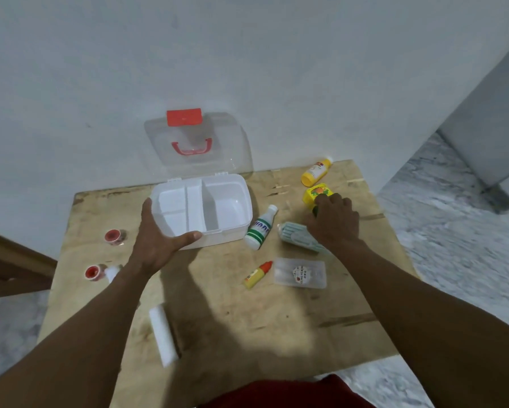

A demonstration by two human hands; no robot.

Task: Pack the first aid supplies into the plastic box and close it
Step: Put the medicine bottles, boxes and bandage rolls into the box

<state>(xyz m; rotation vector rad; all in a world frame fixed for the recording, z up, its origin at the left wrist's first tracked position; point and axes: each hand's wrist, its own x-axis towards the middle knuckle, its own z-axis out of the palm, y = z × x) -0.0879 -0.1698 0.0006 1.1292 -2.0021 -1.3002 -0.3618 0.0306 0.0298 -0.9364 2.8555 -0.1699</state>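
Note:
The white plastic box (pixel 232 207) stands open on the wooden table, its clear lid (pixel 197 142) with a red latch leaning on the wall. My left hand (pixel 156 234) grips the box's front-left corner, thumb along the front rim. My right hand (pixel 332 219) curls round a small yellow box (pixel 315 192) with a dark green item under the fingers. Between my hands lie a white bottle with green stripes (pixel 260 228) and a pale green bandage roll (pixel 297 237). Nearer me are a yellow dropper bottle (pixel 257 275) and a clear plaster case (pixel 300 273).
A yellow bottle (pixel 316 172) lies at the table's far right. Two red tape rolls (pixel 113 237) (pixel 92 272) and a small white item sit at the left edge. A white gauze roll (pixel 163 334) lies near the front. The table (pixel 247 319) stands against the wall.

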